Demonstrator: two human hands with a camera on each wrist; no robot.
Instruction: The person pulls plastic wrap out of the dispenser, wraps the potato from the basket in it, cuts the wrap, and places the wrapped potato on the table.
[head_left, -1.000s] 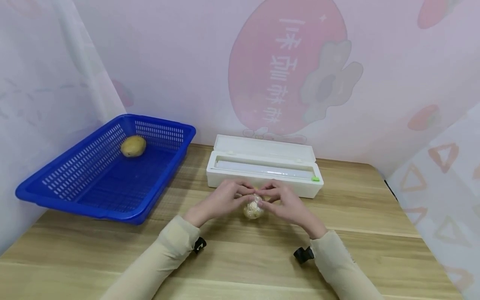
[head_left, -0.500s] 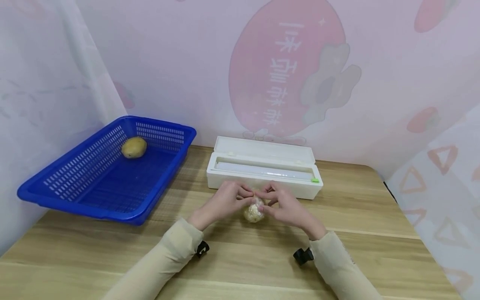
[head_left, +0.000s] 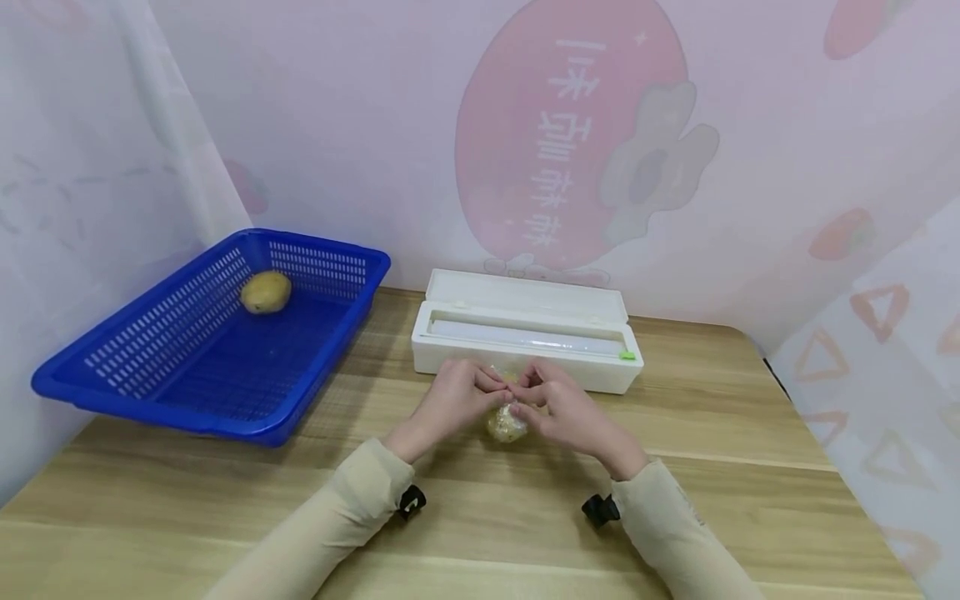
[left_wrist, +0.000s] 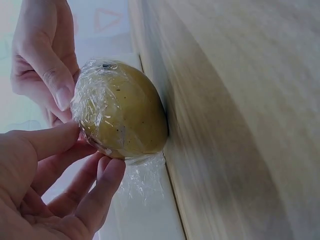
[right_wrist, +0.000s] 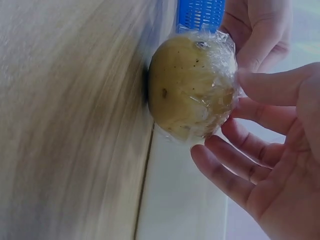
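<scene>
A potato [head_left: 507, 425] covered in crinkled clear film rests on the wooden table, between the two hands in the head view. The left hand [head_left: 459, 403] pinches the film at the potato's top, and its other fingers touch the side, as the left wrist view shows of the potato [left_wrist: 127, 112] and hand [left_wrist: 60, 185]. From the other side the right hand [head_left: 564, 410] pinches the film too; in the right wrist view its fingers [right_wrist: 235, 170] curve round the wrapped potato [right_wrist: 185, 90].
A blue basket [head_left: 300, 375] stands at the left with a bare potato [head_left: 266, 292] inside. Behind the hands is a white box [head_left: 457, 358] with its lid raised, a roll of film [head_left: 525, 336] inside and a green piece [head_left: 627, 356] at its right end.
Both hands have stayed at the wrapped potato. Their fingertips have shifted slightly on the film at its top, and the right fingers have drawn in a little.
</scene>
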